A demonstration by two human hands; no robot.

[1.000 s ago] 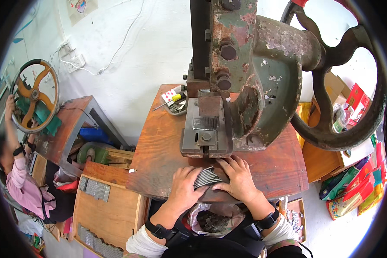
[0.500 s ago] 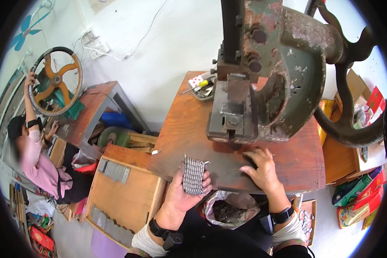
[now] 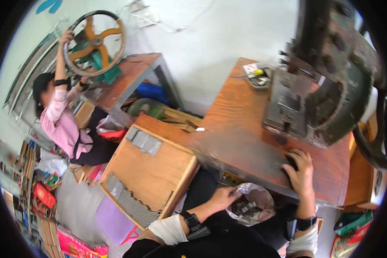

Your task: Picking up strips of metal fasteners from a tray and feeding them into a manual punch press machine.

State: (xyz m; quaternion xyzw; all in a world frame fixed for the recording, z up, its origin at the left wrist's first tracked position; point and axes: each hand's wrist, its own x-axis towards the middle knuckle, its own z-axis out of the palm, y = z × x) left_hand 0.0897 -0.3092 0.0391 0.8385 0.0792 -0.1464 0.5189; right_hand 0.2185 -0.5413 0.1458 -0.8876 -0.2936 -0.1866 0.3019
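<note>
My left hand (image 3: 223,198) is low at the left rim of a crinkled plastic bag (image 3: 262,194), its fingers closed at the bag's edge. Inside the bag lie dark and silvery metal pieces (image 3: 248,207). The ribbed block of metal strips is no longer visible in that hand. On the wooden table (image 3: 232,103), near its front edge, rests my right hand (image 3: 301,172), empty, thumb apart from the bent fingers. Beyond it stands the heavy press (image 3: 348,94), with a metal die block (image 3: 288,103) at its base.
Left of me, a shallow wooden tray (image 3: 152,165) holds grey metal strips (image 3: 127,195) along two sides. It overlaps a purple stool (image 3: 116,219). A small dish (image 3: 262,81) with a screwdriver sits at the table's back. Farther left, a person in pink (image 3: 66,124) grips a handwheel (image 3: 97,41).
My left hand has dropped from above the table edge to the bag, and the metal block has gone from sight. My view has swung left; my right hand stays on the table.
</note>
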